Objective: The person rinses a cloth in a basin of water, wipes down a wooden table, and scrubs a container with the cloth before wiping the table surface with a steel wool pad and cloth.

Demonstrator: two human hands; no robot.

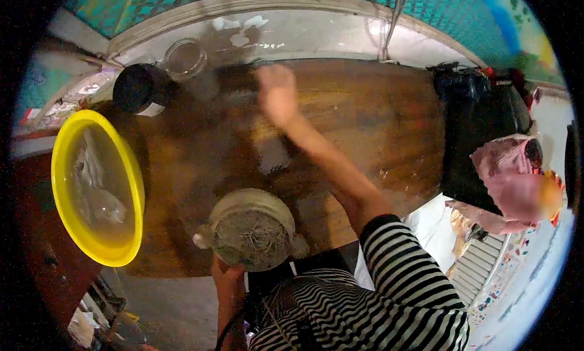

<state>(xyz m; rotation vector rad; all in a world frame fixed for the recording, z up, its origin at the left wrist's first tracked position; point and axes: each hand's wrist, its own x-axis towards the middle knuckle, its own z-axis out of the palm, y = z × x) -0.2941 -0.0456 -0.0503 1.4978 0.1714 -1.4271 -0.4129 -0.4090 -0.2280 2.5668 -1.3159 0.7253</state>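
Observation:
A round, pale container (252, 200) with knob-like handles stands at the near edge of the wooden table, with dry plant bits (258, 238) inside. My left hand (227, 275) grips its near left side from below. Across the table, my right hand (275, 86) reaches to the far edge, its fingers bent and blurred. Whatever it may hold there is too small or smeared to make out. A greyish smear of dust or wet lies on the wood around it.
On the left is a yellow basin (139, 196) with cloudy water and clear plastic. A black round container (139, 88) and a glass jar (185, 59) stand at the back left. Black bags (480, 126) and a pink cloth (502, 174) are at the right.

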